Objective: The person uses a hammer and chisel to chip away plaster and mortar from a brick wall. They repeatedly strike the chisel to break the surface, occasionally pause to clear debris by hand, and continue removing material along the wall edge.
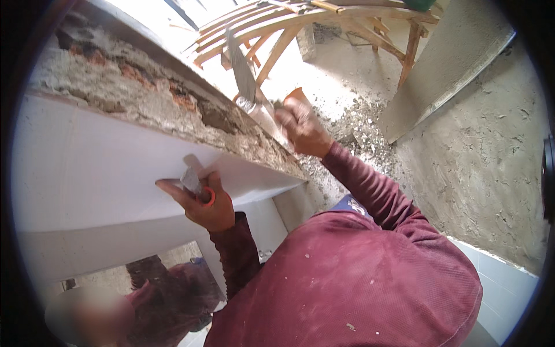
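Observation:
My right hand is closed round the handle of a trowel, whose long grey blade points up and away beside the broken wall edge. The hand is slightly blurred, and an orange patch shows just past the fingers; I cannot tell what it belongs to. Against the smooth white panel on the left, my left hand is closed on a small grey tool with an orange ring. The panel partly mirrors that tool, and its full shape is hidden by the palm.
Rough masonry with exposed brick runs along the panel's upper edge. Grey rubble lies on the floor beyond my right arm. A wooden trestle stands at the far side. A grey board leans against the rough plastered wall on the right.

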Demonstrator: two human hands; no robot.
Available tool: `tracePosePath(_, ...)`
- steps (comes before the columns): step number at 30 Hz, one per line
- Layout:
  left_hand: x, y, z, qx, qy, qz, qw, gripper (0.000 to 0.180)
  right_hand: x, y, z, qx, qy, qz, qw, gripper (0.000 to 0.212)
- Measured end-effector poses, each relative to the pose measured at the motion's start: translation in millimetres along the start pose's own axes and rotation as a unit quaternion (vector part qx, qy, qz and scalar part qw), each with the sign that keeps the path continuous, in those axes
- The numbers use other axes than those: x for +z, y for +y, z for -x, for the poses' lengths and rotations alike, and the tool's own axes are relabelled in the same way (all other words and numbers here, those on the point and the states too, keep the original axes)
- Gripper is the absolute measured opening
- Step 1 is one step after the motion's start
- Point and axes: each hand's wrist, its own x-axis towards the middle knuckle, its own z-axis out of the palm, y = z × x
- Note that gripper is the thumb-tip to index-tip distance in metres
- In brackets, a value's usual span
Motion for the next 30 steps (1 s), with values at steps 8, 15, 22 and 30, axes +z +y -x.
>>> tracePosePath(8,-3,3,-4,-0.003,-0.022,0.0,1.0,0.1,24,56,-1,0.076,-0.006,-0.036,0.996,0.037)
tracePosePath(15,-2,1,-2,0.02,-0.019,0.019,0.999,0.099,20,-1,10,-0.086,0.189,-0.093,0.974,0.028)
tracePosePath(22,-4,-6,-4,0.05,-0.02,0.007,0.999,0.1,3,19,14,-0.086,0.05,0.145,0.985,0.034)
tracePosePath(30,-4,-4,-1,-0.039,-0.033,0.082,0.995,0.1,15,68,31,0.052,-0.013,0.072,0.996,0.032)
